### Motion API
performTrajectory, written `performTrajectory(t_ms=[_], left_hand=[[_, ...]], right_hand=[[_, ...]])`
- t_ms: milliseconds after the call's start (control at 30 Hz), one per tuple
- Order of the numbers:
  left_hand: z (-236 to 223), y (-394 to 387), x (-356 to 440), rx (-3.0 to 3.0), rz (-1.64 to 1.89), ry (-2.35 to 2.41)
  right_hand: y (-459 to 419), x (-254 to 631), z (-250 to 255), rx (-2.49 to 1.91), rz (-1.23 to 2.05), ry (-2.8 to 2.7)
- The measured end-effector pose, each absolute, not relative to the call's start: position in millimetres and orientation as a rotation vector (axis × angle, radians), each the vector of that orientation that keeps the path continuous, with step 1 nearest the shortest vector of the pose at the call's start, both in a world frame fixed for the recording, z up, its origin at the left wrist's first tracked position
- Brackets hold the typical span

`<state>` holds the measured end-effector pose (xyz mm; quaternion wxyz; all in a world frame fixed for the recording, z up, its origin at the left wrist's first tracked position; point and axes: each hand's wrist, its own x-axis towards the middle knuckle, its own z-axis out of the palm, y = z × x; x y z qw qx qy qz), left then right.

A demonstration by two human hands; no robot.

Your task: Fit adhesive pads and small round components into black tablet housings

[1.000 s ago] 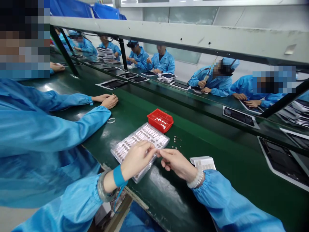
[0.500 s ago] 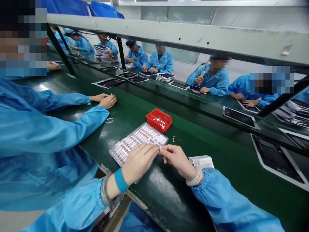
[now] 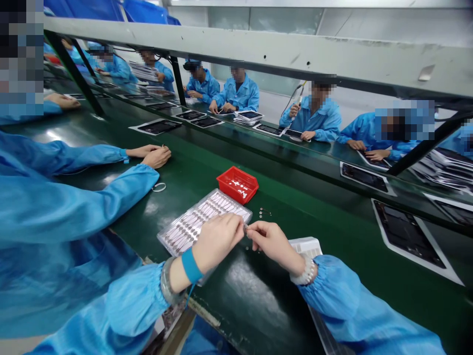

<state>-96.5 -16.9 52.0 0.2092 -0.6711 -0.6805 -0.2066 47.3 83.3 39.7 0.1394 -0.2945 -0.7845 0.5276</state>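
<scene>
My left hand [image 3: 220, 235] is closed in a pinch above the near right corner of a clear tray [image 3: 168, 242]. Its fingertips meet those of my right hand [image 3: 272, 245], which is pinching too. A tiny grey round part [image 3: 245, 229] shows between them; its details are too small to make out. Rows of small round grey parts with thin leads [image 3: 192, 222] fill the tray. Beyond my right hand, a few similar loose parts [image 3: 261, 213] lie on the green bench. Part of a white sheet of labels or pads [image 3: 306, 245] is visible behind my right wrist.
A red bin [image 3: 236, 185] with white bits stands behind the tray. At left, a co-worker's hands [image 3: 157, 157] rest on the bench [image 3: 199, 172]. Flat dark panels [image 3: 410, 234] lie along the line at right. A shelf beam [image 3: 258, 49] crosses overhead; several co-workers sit opposite.
My left fingers have curled in from a flatter, stretched pose, and the small part between my hands now looks grey rather than whitish. The whole view has shifted slightly.
</scene>
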Motion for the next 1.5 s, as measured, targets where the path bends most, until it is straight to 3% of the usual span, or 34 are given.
performTrajectory(t_ms=[200, 267, 467, 1033, 1267, 1500], left_hand=[[82, 51, -146, -1.652, -0.477, -2.113], [80, 76, -163, -1.636, -0.415, -2.162], [61, 95, -185, -1.699, -0.289, -2.223], [41, -2, -157, -2.174, -0.265, -2.120], [35, 13, -142, -2.138, -0.275, -2.173], [42, 1, -142, -2.008, -0.195, -2.330]], right_hand=[[153, 75, 41, -1.003, 0.749, -2.550], [176, 82, 37, -1.133, 0.658, -2.612], [199, 80, 11, -1.324, 0.693, -2.714], [196, 69, 1, -1.247, 0.704, -2.904], [179, 78, 32, -1.182, 0.588, -2.901], [106, 102, 80, -0.877, 0.368, -2.944]])
